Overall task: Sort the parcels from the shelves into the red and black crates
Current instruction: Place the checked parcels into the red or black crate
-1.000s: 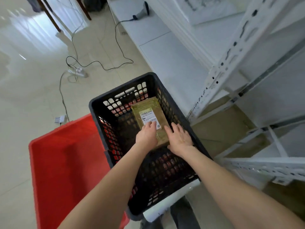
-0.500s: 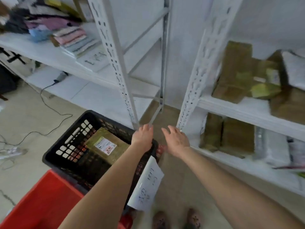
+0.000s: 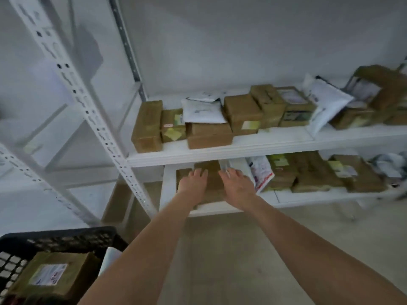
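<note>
My left hand [image 3: 193, 183] and right hand [image 3: 239, 187] are open, fingers straight, over a brown cardboard parcel [image 3: 212, 180] on the lower shelf [image 3: 308, 198]. The parcel lies between and beneath both palms; whether they touch it is unclear

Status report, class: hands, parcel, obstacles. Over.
Open: left hand, right hand, at brown box on lower shelf, not gripped. One parcel in black crate. Beside right hand, white mailer.

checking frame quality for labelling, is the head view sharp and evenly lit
Head view: dim, grey, no glare; motion blur smears the far-right parcels and the black crate; wide-angle skew leans the shelf upright; left hand and right hand read clearly.
</note>
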`<state>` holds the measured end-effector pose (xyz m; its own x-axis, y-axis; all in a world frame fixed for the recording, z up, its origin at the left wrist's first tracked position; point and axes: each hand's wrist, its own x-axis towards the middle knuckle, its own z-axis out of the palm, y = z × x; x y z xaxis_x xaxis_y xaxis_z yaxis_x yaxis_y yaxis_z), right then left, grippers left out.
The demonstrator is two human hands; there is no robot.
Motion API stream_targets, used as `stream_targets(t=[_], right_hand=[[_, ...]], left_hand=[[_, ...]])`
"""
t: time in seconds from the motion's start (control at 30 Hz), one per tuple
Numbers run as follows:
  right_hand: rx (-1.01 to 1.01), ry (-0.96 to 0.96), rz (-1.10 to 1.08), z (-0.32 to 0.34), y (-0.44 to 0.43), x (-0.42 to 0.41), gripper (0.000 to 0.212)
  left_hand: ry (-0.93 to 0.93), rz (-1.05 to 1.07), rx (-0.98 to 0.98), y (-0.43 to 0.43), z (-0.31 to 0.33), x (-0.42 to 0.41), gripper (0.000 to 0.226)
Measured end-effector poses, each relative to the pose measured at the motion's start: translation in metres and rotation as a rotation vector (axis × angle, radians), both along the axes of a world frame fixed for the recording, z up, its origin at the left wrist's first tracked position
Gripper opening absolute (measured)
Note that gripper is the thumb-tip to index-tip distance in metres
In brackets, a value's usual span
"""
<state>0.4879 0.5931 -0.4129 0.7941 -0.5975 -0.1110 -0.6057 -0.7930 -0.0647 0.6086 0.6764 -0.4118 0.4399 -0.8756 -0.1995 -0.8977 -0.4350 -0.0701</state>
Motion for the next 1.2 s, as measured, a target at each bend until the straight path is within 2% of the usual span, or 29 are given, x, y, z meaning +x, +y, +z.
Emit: stream_targets(t=[0.13, 0.3, 0.47, 0.73, 0.9, 1.2], right_hand=[[-0.056, -0.053, -0.129, 0.033, -0.062, -0.100, 0.064], [-0.147, -0.094, -0.255, 0.077, -0.126, -0.207, 0.065], [-0.213, -0.140, -0.371, 0.111, -0.170, -0.283, 0.066], [-0.280, -0.214, -0.448, 0.153, -0.239, -0.343, 0.063], [-0.308, -0.250, -0.491, 0.173, -0.306, -0.362, 0.053], [-0.453, -0.321, -0.514, 0.240, -0.440, -0.396, 0.065]], left_hand=[[-0.029, -0.136, -0.101, -0.072, 0.039, -0.092, 0.061], [-0.077, -0.279, -0.226, -0.147, 0.084, -0.196, 0.067], [-0.120, -0.400, -0.299, -0.203, 0.120, -0.266, 0.069], [-0.151, -0.530, -0.383, -0.291, 0.164, -0.326, 0.070], [-0.139, -0.572, -0.438, -0.363, 0.187, -0.347, 0.062], [-0.178, -0.635, -0.601, -0.502, 0.243, -0.378, 0.069]])
